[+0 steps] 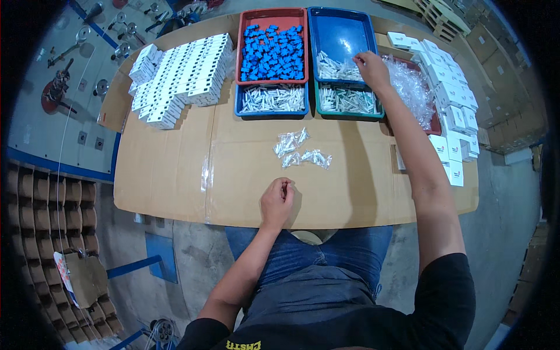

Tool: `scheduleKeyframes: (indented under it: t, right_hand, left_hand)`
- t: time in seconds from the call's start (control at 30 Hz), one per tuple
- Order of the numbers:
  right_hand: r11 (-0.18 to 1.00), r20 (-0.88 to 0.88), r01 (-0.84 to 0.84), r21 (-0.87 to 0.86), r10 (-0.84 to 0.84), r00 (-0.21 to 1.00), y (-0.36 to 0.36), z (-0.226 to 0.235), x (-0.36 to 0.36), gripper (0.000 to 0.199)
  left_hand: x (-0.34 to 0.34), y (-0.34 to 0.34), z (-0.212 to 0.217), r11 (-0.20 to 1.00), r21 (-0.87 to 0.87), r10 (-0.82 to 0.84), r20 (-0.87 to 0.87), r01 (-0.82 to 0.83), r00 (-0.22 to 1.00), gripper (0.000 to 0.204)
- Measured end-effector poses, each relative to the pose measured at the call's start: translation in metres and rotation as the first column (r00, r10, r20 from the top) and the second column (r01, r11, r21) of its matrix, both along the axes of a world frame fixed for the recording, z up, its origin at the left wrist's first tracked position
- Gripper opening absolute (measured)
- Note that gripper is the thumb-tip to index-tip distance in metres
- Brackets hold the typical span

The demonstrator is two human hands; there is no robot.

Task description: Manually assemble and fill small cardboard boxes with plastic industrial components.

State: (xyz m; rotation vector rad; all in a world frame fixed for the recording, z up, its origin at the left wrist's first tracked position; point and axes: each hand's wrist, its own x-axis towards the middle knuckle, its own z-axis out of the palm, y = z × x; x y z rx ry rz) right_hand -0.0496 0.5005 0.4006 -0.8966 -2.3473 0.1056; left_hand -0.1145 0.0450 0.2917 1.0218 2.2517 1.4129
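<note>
Over the upper blue tray (344,35): right hand (373,69) among loose parts, a few sachets filled

The right hand's fingers are drawn together above slender white pieces (331,69); whether one is pinched cannot be told. The left hand (277,202) is half-curled, thumb close to forefinger; whether anything is gripped cannot be made out.

Progress, as judged: early or middle of a batch. Just beyond the left hand, clear sachets (291,142) with white contents are laid in a loose group. Much loose stock is left: blue plastic pieces (271,53) in the red tray (272,18) to the left of the right hand, and more small parts in the lower blue tray (271,115) and the green tray (350,116), both nearer the body. Clear plastic bags (411,87) are heaped just right of the right hand.

Surface: covered with a brown cardboard sheet (245,169). White boxes (192,67) are stacked far left, beyond the left hand; further white boxes (452,87) are ranged right of the right forearm.

Room: left of the left hand, a pale blue-edged worktop (87,131) with metal fittings and a cardboard divider grid (52,213) are seen; brown cartons (507,81) are stacked far right, on grey floor (501,181).
</note>
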Motion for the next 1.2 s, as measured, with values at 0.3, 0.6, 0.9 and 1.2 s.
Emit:
scheduleKeyframes:
  t: [0.3,0.6,0.9,1.2]
  right_hand:
    - [0.868,-0.233,0.354,-0.349,-0.446,0.864,0.081,0.025,0.105,0.028]
    - [0.735,-0.206,-0.113,-0.669,-0.038,0.978,-0.108,0.013,0.093,0.029]
    - [0.949,0.009,-0.144,-0.281,0.152,0.988,-0.264,-0.089,0.079,0.017]
    - [0.613,-0.403,-0.263,-0.745,-0.099,0.910,-0.267,-0.093,0.088,0.009]
  left_hand:
    - [0.002,0.002,0.010,0.999,-0.045,-0.017,-0.052,0.015,0.999,0.011]
    - [-0.004,-0.004,0.016,0.998,-0.061,-0.012,-0.061,0.009,0.998,0.010]
    - [0.003,0.000,0.013,0.998,-0.056,-0.038,-0.075,0.034,0.996,0.010]
    - [0.000,-0.004,0.012,0.998,-0.053,-0.036,-0.035,0.034,0.999,0.013]
